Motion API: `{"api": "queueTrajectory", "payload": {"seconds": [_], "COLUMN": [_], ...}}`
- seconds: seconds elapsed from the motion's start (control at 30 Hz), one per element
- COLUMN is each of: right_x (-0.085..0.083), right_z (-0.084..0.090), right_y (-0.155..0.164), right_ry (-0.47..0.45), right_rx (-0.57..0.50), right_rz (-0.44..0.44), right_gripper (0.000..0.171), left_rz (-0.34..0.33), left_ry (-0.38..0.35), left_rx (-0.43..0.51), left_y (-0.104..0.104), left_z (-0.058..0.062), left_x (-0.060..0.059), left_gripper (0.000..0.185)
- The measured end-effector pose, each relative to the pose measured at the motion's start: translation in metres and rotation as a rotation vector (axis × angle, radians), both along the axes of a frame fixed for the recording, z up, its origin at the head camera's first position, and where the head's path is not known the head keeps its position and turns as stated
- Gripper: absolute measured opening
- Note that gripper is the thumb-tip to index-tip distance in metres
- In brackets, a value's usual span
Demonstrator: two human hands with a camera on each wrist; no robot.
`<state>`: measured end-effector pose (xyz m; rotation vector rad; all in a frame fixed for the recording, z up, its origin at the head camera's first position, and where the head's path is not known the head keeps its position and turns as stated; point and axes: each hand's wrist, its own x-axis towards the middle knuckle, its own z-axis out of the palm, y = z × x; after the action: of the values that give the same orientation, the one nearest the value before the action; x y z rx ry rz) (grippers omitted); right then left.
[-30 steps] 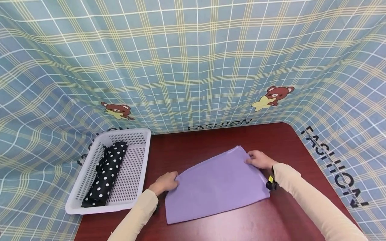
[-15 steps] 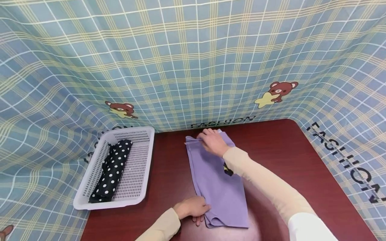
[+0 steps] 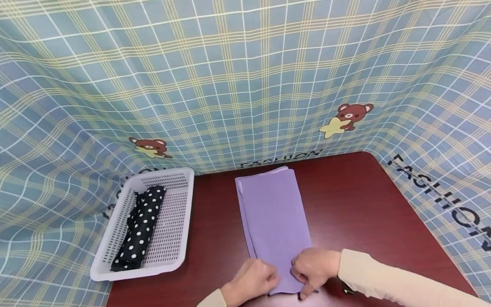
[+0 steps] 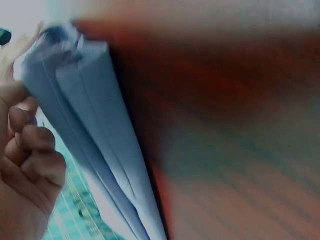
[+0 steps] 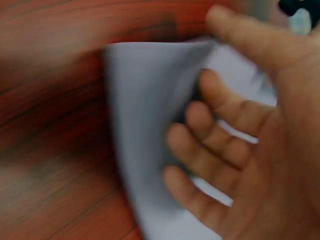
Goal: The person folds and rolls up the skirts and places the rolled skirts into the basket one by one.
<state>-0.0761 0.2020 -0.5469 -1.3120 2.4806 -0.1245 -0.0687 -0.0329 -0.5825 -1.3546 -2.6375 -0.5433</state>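
Observation:
A purple cloth point(image 3: 273, 213), folded into a long strip, lies on the table with its short end toward me. At its near left corner my left hand point(image 3: 253, 279) pinches the edge. The left wrist view shows curled fingers point(image 4: 37, 145) beside the layered folds of the cloth point(image 4: 100, 95). Over the near right corner is my right hand point(image 3: 316, 266), its thumb by the front edge. In the right wrist view its fingers point(image 5: 200, 155) are bent and loose above the cloth point(image 5: 145, 125), and a gap shows between thumb and index finger.
To the left stands a white perforated basket point(image 3: 186, 226) with a rolled black polka-dot cloth point(image 3: 142, 230) inside. The dark red table point(image 3: 353, 204) is bordered at the back and sides by a hanging blue plaid curtain point(image 3: 245, 85).
The wide purple cloth has been folded into a narrow strip. My right hand has come from its far end to the near right corner; my left hand has moved right to the near left corner.

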Motion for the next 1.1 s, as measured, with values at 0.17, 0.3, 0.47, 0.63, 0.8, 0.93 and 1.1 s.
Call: {"api": "queueTrajectory", "payload": {"seconds": [0.17,0.3,0.47,0.63,0.8,0.93,1.1], "right_x": [0.023,0.027,0.030,0.033,0.024,0.010,0.002], "right_z": [-0.018,-0.023,-0.020,-0.019,-0.020,-0.023,-0.032], "right_y": [0.013,0.005,-0.001,-0.004,0.009,0.021,0.029], "right_ry": [0.252,0.333,0.409,0.411,0.190,-0.076,-0.115], "right_rx": [0.013,0.072,0.151,0.079,-0.206,-0.421,-0.513], "right_rz": [-0.041,-0.084,-0.085,-0.107,-0.229,-0.328,-0.487], "right_gripper": [0.056,0.058,0.054,0.049,0.033,0.012,0.013], "left_rz": [-0.136,-0.078,-0.046,-0.036,0.008,0.034,-0.022], "left_ry": [0.174,0.209,0.279,0.086,-0.465,-0.722,-0.680], "left_rx": [-0.176,-0.263,-0.335,-0.241,-0.038,0.039,0.081], "left_y": [0.004,0.002,0.009,0.009,0.002,-0.006,-0.008], "left_z": [-0.004,-0.005,-0.005,-0.004,0.004,0.004,-0.003], "left_x": [0.013,0.017,0.021,0.014,-0.012,-0.029,-0.036], "left_gripper": [0.040,0.045,0.040,0.022,0.017,0.030,0.049]}}
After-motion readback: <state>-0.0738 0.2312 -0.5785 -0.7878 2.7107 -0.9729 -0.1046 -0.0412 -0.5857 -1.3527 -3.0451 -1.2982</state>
